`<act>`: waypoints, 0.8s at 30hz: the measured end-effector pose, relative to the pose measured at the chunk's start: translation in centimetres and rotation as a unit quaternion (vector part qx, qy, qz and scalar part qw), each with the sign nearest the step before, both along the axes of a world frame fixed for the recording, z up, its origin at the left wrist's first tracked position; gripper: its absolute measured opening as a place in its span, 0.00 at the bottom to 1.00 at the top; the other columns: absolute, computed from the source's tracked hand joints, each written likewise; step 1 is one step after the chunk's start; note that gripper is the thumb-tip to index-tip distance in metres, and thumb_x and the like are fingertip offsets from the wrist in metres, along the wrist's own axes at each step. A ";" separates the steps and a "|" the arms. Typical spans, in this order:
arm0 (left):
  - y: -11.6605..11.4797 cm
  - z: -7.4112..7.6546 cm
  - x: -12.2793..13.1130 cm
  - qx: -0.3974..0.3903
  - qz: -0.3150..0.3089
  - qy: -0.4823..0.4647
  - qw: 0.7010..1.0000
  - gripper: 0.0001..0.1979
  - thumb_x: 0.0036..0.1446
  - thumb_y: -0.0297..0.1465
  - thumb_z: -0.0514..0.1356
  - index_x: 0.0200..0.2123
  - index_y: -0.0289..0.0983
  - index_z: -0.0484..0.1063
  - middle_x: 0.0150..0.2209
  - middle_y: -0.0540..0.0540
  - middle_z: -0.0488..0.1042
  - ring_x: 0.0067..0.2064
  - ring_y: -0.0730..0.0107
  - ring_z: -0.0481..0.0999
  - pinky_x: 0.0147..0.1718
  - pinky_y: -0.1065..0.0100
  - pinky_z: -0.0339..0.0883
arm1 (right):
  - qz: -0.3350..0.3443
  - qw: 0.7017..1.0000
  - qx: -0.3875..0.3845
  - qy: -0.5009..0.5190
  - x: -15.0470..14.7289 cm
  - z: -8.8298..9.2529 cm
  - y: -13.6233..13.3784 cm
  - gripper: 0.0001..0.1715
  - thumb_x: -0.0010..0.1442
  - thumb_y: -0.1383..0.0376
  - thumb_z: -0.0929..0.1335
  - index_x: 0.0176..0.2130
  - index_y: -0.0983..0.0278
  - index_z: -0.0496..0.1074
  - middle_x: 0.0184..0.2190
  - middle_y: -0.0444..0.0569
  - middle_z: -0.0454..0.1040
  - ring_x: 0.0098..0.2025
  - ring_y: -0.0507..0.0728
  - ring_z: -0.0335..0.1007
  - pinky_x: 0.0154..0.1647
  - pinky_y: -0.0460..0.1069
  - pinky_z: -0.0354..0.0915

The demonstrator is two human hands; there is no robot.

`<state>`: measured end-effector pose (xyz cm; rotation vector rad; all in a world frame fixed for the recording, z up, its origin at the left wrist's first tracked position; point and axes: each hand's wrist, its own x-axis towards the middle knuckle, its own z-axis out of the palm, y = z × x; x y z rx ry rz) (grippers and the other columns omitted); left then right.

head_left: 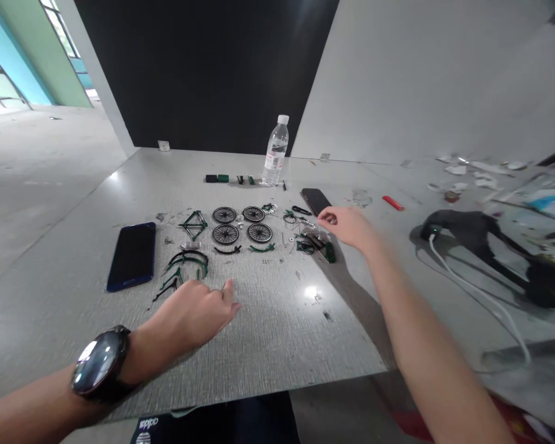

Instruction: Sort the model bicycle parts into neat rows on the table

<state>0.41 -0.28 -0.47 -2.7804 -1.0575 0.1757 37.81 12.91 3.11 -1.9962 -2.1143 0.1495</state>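
Small model bicycle parts lie spread on the grey table (268, 345): several black spoked wheels (242, 224), a green frame (193, 224), and curved green and black fenders (187, 260). My left hand (192, 314), with a black watch on its wrist, rests on the table just below the fenders, fingers loosely curled and nothing visible in it. My right hand (349, 226) reaches out to the right of the parts. Its fingers are pinched near a clear plastic bag (315, 239) holding small green pieces. What they hold, if anything, is hidden.
A dark blue phone (132, 255) lies at the left, and a second phone (316, 201) beyond my right hand. A water bottle (275, 152) stands at the back. A red lighter (393, 202), black cloth with a white cable (481, 296), and clutter fill the right.
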 end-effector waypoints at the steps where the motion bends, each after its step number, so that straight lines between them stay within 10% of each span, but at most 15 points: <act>1: 0.0 0.0 0.0 0.001 0.000 0.003 1.000 0.23 0.74 0.32 0.48 0.65 0.26 0.66 0.22 0.45 0.76 0.21 0.64 0.74 0.20 0.66 0.60 | 0.004 1.000 -0.009 0.002 -0.1 -0.2 0.1 0.11 0.66 0.59 0.67 0.41 0.60 0.78 0.41 0.53 0.81 0.38 0.59 0.74 0.36 0.52 0.64; 24: -0.1 -0.6 -0.2 0.005 0.003 -0.024 1.000 0.24 0.73 0.33 0.48 0.64 0.24 0.66 0.21 0.46 0.74 0.21 0.64 0.73 0.21 0.66 0.59 | 0.070 0.996 -0.043 -0.043 -1.3 -1.1 1.0 0.09 0.63 0.61 0.68 0.34 0.61 0.77 0.35 0.52 0.80 0.35 0.59 0.73 0.35 0.53 0.63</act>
